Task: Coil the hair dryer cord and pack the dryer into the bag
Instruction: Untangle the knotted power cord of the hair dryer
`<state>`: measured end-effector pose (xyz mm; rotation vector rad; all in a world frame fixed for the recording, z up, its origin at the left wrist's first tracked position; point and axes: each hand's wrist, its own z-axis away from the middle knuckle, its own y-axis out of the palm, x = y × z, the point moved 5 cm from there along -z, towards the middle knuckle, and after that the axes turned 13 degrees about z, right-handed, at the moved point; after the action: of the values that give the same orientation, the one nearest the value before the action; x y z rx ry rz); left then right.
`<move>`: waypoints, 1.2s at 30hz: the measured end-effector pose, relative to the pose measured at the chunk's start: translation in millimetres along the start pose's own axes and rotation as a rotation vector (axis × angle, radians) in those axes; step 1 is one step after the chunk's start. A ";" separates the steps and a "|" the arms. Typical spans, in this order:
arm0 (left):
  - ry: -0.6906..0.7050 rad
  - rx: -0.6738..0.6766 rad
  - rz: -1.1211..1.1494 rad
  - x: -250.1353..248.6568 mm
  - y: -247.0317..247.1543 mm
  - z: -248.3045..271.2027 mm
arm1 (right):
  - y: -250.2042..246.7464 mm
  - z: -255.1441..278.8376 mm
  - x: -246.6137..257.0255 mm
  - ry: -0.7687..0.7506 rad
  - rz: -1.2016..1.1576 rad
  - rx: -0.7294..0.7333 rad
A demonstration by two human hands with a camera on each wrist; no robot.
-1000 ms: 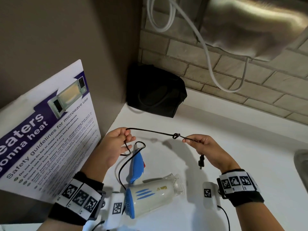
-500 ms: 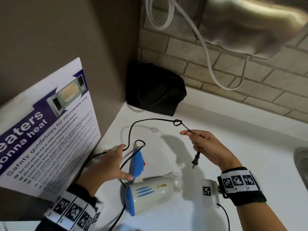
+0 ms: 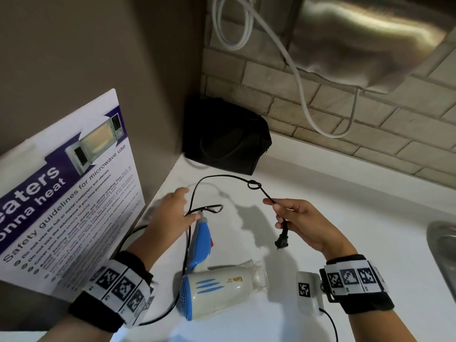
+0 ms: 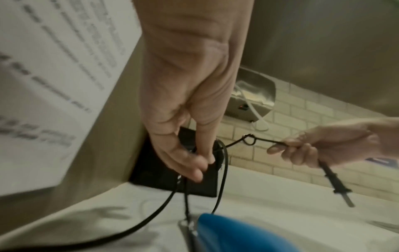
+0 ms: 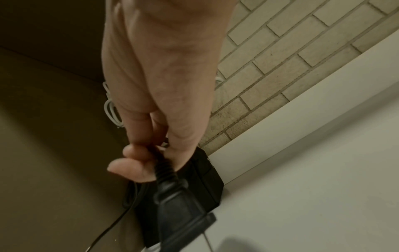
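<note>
The white and blue hair dryer lies on the white counter, its blue handle pointing away from me. Its black cord arches up with a small knot in it. My right hand pinches the cord just past the knot, and the plug hangs below the fingers. My left hand hovers at the handle's tip with fingers loosely extended, the cord running beside the thumb. The black bag stands in the back corner.
A microwave safety poster leans on the left wall close to my left forearm. A steel sink rim shows at the right edge. A white cable hangs down the brick wall under a steel appliance.
My left hand let go of the cord, dropped to the counter by the handle, then moved forward to the cord loop. My right hand kept its pinch; the cord went slack and arched.
</note>
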<state>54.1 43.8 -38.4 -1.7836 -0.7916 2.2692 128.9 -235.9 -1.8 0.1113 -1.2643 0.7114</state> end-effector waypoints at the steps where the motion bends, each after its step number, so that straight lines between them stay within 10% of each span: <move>1: 0.052 -0.041 -0.037 -11.2 -0.6 1.9 | -0.2 1.3 2.0 -0.003 0.000 -0.001; 8: 0.472 -0.098 0.235 -86.5 6.8 26.9 | 10.8 9.8 15.4 -0.082 0.014 0.063; 24: 0.434 0.161 0.333 -111.1 30.1 25.8 | 29.3 13.7 40.5 -0.232 0.006 0.107; 36: 0.755 0.185 -0.088 -111.8 29.1 22.9 | 34.9 10.1 42.5 -0.231 0.072 0.192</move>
<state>70.0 -35.7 47.0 -2.2019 -0.4731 1.3631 106.6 -195.0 29.1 0.3139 -1.4225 0.9016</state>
